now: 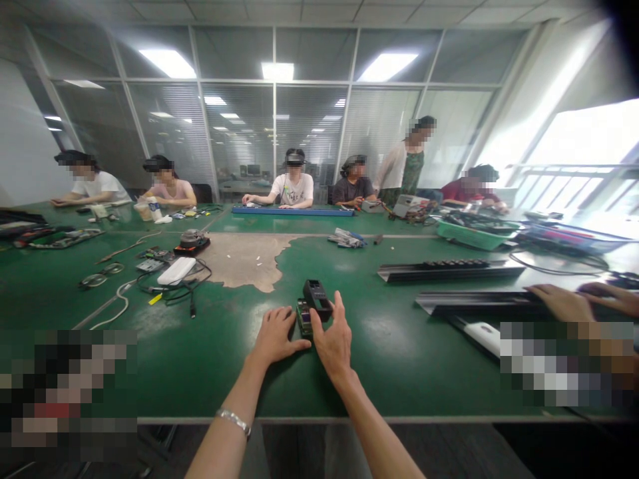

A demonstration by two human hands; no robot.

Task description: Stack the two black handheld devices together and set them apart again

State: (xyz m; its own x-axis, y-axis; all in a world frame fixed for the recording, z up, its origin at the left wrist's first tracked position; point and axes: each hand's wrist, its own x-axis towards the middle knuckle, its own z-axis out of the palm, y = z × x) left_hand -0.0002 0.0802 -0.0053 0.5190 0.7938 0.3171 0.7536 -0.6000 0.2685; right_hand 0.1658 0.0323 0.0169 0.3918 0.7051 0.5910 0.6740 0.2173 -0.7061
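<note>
A black plastic housing (pixel 315 294) with openings in its face lies on the green table in front of me. Against its near left side is a small green circuit board (pixel 303 318), partly covered by my right thumb. My left hand (pixel 276 334) rests on the table left of the board, fingers spread and thumb pointing toward the board's near end. To the right, my right hand (pixel 333 338) has its fingers apart, the index raised beside the housing and the thumb over the board. Whether that thumb presses on the board I cannot tell.
Left of centre lie a white power bank-like box (pixel 176 271), cables, glasses (pixel 101 275) and a bare tan patch (pixel 244 259). Black metal rails (pixel 449 271), a co-worker's hands (pixel 562 301) and a green basket (pixel 476 234) are on the right. Several people sit opposite.
</note>
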